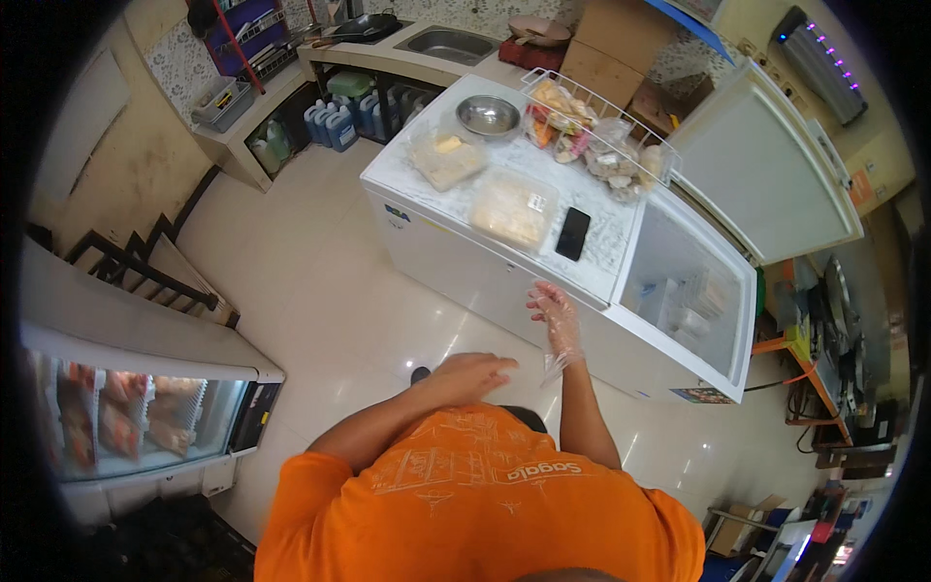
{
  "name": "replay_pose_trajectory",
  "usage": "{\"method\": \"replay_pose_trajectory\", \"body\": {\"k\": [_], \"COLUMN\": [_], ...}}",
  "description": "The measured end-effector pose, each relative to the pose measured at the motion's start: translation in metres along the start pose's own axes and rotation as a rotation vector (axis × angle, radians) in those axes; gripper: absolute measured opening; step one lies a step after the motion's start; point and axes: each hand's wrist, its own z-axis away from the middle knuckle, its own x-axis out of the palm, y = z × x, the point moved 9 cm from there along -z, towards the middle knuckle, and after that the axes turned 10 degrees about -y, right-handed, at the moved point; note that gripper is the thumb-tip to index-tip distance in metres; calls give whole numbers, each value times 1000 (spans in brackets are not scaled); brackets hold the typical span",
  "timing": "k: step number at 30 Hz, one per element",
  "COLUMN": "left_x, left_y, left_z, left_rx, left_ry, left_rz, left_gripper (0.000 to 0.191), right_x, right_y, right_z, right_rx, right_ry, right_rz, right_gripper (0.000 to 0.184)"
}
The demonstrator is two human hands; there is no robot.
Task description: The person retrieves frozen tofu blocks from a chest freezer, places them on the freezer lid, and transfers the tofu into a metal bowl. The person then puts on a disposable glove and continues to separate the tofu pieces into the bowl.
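My left hand (476,371) is bare and holds nothing, its fingers spread above the tiled floor near my orange shirt. A clear plastic glove covers my right hand (553,309), which is empty with slightly curled fingers, beside the front of a white chest freezer (451,240). On the freezer's closed part sit a lidded clear plastic container of pale food (513,209), a black smartphone (573,234), a flat plastic bag with pale contents (449,164) and a yellow piece on it, and a steel bowl (488,116). Behind the phone stands a white wire basket (633,120) of bagged food.
The freezer's right lid (771,160) stands raised over packed goods. A glass-front display fridge (145,415) is at left, near a black metal stair rail (145,269). At the back are a sink (449,45), a wok (364,28), blue jugs (334,127) and cardboard boxes (611,54).
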Motion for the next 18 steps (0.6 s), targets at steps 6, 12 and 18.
{"method": "replay_pose_trajectory", "body": {"k": [6, 12, 18], "left_x": [-111, -178, -241], "left_y": [-147, -188, -187], "left_z": [73, 39, -35], "left_rx": [-443, -526, -496], "left_ry": [348, 527, 558], "left_rz": [358, 252, 229], "left_gripper": [26, 26, 26], "right_x": [-9, -11, 81], "right_y": [-44, -99, -114], "right_z": [-103, -238, -368], "right_rx": [29, -105, -407], "right_ry": [-3, -72, -467], "right_rz": [118, 449, 755], "right_gripper": [37, 33, 29]}}
